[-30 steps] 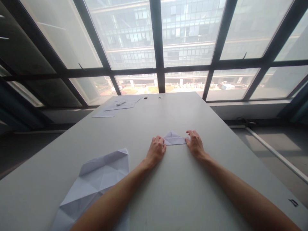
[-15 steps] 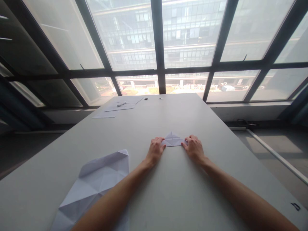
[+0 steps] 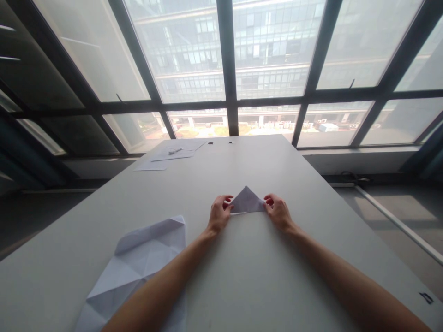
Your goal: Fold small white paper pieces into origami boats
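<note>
A small piece of folded paper point(image 3: 247, 200), white and now triangular with its point away from me, is held between my hands over the table. My left hand point(image 3: 219, 214) pinches its left corner between thumb and fingers. At the opposite corner, my right hand point(image 3: 278, 213) grips the paper the same way. The face towards me is plain and shaded, and its near edge looks slightly raised, with a thin bright strip below it on the left. Beside my left forearm lies a large creased sheet of paper point(image 3: 138, 258), partly covered by that arm.
The white table point(image 3: 263, 276) stretches to tall windows with dark frames point(image 3: 231, 69). Flat white sheets point(image 3: 152, 165) lie at its far left, with a small white object point(image 3: 175, 151) on them. A dark mark point(image 3: 426, 298) is near the right edge.
The folded paper has gone from lying flat with a creased, banded face showing to a plain triangular face tilted up. My left hand has shifted slightly left and its fingers have lifted.
</note>
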